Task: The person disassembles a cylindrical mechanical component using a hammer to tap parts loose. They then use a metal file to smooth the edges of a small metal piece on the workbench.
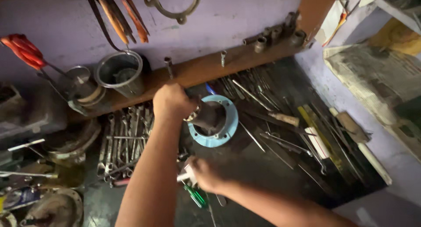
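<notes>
Gripping a dark metal part (209, 115) with the left hand (172, 101) over a cluttered workbench (263, 165).

Closed around the top of the dark metal part, the left hand holds it upright inside a light blue ring (219, 137) that lies flat on the bench. Lower down, the right hand (204, 173) is curled around a small white piece (186, 175), just above a green-handled screwdriver (196, 196). A row of spanners (125, 137) lies left of the ring, loose tools (280, 121) spread to its right, and a metal bucket (121, 73) stands behind on a wooden shelf (206, 67).
</notes>
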